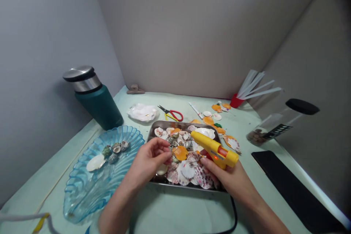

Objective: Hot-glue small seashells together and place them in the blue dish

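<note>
My right hand [227, 177] grips a yellow glue gun [215, 149], its nozzle aimed left over a metal tray [153, 131] filled with several seashells. My left hand [149, 161] hovers over the tray's near left part, fingers curled in a pinch around a small shell I cannot make out clearly. An orange scallop shell [181, 152] lies just right of those fingertips. The gun's black cord [233, 215] runs down toward me.
A blue shell-shaped glass dish [82, 190] with several shells sits at left. Behind it stands a teal flask [94, 98]. Scissors [171, 113], a crumpled tissue [142, 112], loose shells, a red cup of glue sticks [238, 99], a clear jar [276, 124] and a black slab [285, 186] lie around.
</note>
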A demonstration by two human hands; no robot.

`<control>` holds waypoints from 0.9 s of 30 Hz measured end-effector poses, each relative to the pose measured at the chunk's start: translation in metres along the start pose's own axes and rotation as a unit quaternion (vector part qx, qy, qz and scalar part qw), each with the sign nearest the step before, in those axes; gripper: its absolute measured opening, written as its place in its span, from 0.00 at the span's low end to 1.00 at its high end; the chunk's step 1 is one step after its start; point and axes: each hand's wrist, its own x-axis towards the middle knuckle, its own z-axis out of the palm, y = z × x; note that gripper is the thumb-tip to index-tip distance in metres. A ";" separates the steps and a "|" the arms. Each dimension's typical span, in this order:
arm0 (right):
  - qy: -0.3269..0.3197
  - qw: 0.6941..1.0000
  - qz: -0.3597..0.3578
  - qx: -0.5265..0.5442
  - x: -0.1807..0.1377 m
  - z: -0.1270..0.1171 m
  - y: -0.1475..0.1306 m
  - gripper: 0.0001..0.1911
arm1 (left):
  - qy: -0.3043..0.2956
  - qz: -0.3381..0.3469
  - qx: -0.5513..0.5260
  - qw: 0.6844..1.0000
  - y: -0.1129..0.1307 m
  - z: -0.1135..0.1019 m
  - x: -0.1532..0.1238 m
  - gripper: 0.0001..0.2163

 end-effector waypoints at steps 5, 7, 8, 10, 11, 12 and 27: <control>-0.013 1.000 -0.015 -0.021 0.000 0.004 -0.007 0.13 | 0.010 -0.022 -0.064 0.998 -0.002 0.002 -0.001 0.14; -0.016 0.999 -0.019 -0.020 0.000 0.009 -0.010 0.13 | 0.008 -0.025 -0.073 0.997 -0.004 0.001 -0.001 0.14; -0.018 0.999 -0.021 -0.019 0.000 0.011 -0.011 0.13 | 0.005 -0.024 -0.076 0.997 -0.005 0.001 -0.001 0.14; -0.019 1.000 -0.022 -0.009 0.000 0.017 -0.014 0.12 | -0.005 -0.019 -0.078 0.997 -0.007 0.001 -0.002 0.13; -0.017 1.000 -0.018 -0.002 0.000 0.020 -0.015 0.12 | -0.010 -0.017 -0.076 0.997 -0.007 0.001 -0.002 0.13; -0.017 1.000 -0.012 0.002 0.001 0.023 -0.015 0.13 | -0.015 -0.017 -0.071 0.997 -0.008 0.001 -0.003 0.13; -0.046 0.997 0.048 0.046 -0.002 0.032 -0.017 0.13 | -0.096 -0.007 -0.014 0.995 -0.021 0.011 -0.008 0.08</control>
